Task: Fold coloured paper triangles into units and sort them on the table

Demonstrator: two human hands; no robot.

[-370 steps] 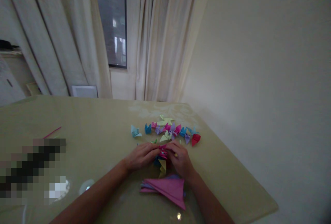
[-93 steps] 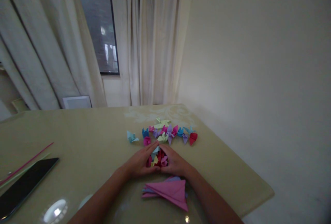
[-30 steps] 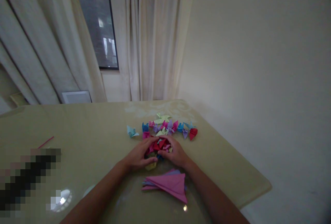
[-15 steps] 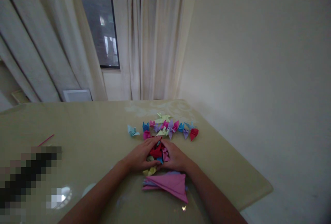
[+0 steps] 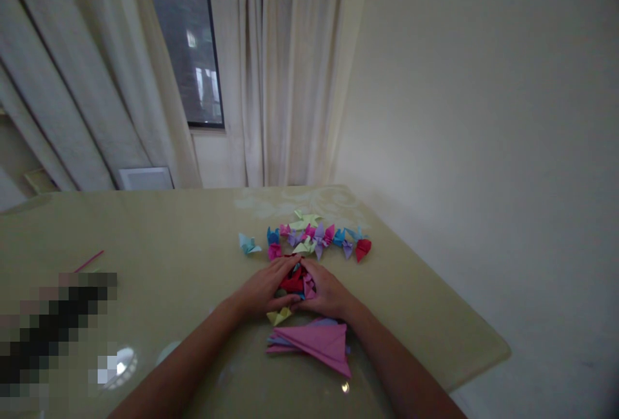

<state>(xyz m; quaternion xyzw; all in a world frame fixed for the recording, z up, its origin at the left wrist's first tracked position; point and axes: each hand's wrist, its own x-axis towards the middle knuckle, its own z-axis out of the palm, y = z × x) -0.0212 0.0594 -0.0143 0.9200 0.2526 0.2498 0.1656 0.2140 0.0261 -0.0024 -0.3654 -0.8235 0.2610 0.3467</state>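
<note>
My left hand (image 5: 264, 287) and my right hand (image 5: 331, 291) are cupped around a small pile of folded paper figures (image 5: 293, 282), probably origami cranes, on the table. Red, pink and blue paper shows between the palms; the rest of the pile is covered by my fingers. The fingertips of both hands meet at the far side, and the thumbs come close together at the near side. A yellow paper figure (image 5: 279, 317) lies just below my left thumb. Nearer to me rests a stack of flat folded paper (image 5: 319, 343), pink on top with lilac beneath.
Beyond my hands several colourful paper figures (image 5: 319, 238) lie in a loose band, with a light blue one (image 5: 249, 245) at its left and a red one (image 5: 363, 250) at its right. A thin pink stick (image 5: 89, 261) lies left, near a pixelated dark object (image 5: 53, 329). A wall (image 5: 474, 148) stands right.
My thumbs have drawn slightly inward and cover more of the blue paper at the near side of the pile. Everything else stays in place.
</note>
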